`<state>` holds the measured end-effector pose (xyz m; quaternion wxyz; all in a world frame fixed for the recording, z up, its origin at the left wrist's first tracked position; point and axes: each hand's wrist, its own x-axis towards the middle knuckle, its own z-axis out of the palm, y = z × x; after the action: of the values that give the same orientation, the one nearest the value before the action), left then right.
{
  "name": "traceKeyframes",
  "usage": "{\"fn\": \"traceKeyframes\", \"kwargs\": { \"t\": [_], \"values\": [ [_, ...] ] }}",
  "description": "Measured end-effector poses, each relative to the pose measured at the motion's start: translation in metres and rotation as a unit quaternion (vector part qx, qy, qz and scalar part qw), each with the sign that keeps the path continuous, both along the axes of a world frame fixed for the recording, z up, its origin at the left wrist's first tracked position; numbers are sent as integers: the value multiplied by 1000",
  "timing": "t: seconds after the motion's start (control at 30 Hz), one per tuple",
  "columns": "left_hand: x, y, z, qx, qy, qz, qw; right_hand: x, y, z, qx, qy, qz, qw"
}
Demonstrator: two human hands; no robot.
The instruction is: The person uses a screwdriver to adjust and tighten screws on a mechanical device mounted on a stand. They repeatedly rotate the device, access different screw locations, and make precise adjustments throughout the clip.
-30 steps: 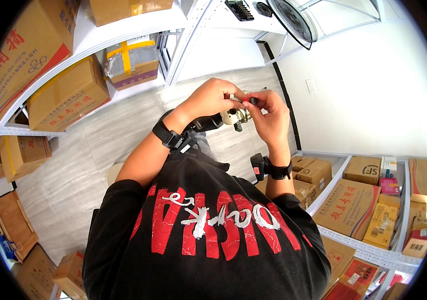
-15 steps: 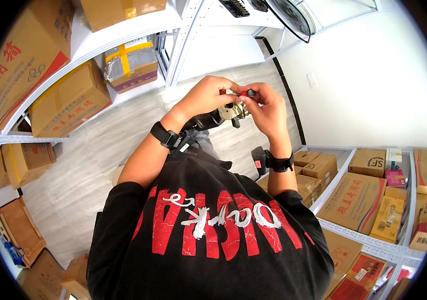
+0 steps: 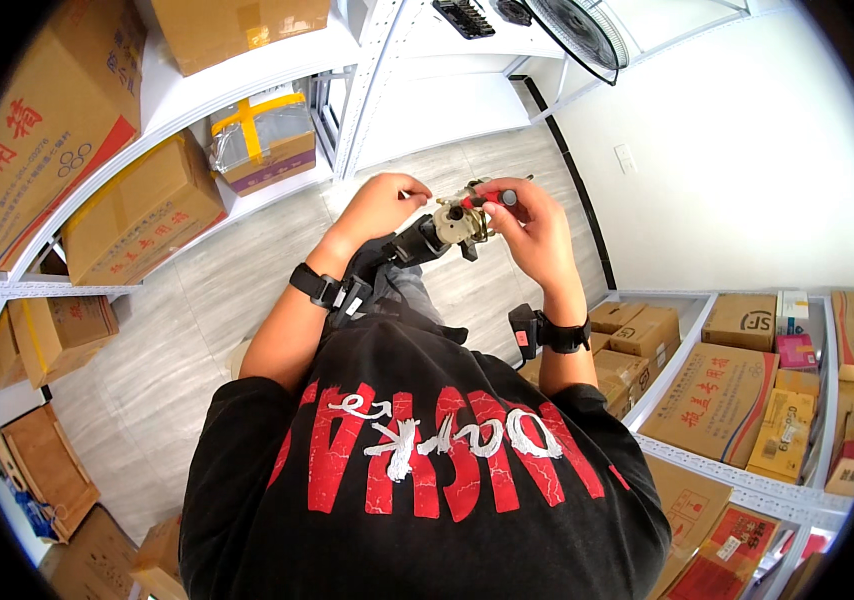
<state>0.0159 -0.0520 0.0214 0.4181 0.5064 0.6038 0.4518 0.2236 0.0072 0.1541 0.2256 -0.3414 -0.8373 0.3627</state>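
Thumb and fingers of my right hand (image 3: 537, 235) close round a red screwdriver (image 3: 474, 202) with a dark end. Its tip is hard to make out against the metal below. Under it lies a mechanical unit with a pale metal housing (image 3: 459, 226) and a black cylinder (image 3: 415, 243) toward my left. My left hand (image 3: 379, 212) hovers to the left of the housing, apart from it, thumb and fingers pinched together. Anything small between those fingertips is too tiny to see. Both wrists wear black straps with small devices.
Shelves with cardboard boxes (image 3: 137, 215) stand on the left, and a lower rack with more boxes (image 3: 712, 405) on the right. Ahead are a white shelf with a black fan (image 3: 577, 35) and a white wall (image 3: 737, 170). A wooden case (image 3: 47, 465) sits at lower left.
My left hand has drawn away to the left and slightly down from the screwdriver, which my right hand still holds. More of the metal housing now shows between the hands.
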Motion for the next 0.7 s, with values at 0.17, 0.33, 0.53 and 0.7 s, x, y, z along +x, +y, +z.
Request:
{"fn": "traceKeyframes", "kwargs": {
  "t": [0.17, 0.33, 0.53, 0.7],
  "values": [
    [10, -3, -11, 4, -18, -66, 998, 5, -1, 2, -3, 14, 6, 1000],
    [9, -4, -7, -10, -16, -145, 989, 6, -8, 12, 7, -23, 9, 1000],
    [12, -7, -14, 16, -10, -195, 981, 7, -14, -1, 25, -13, -17, 999],
    [11, -7, -16, 5, -30, -168, 985, 9, -22, -4, -35, 47, -40, 997]
  ]
}}
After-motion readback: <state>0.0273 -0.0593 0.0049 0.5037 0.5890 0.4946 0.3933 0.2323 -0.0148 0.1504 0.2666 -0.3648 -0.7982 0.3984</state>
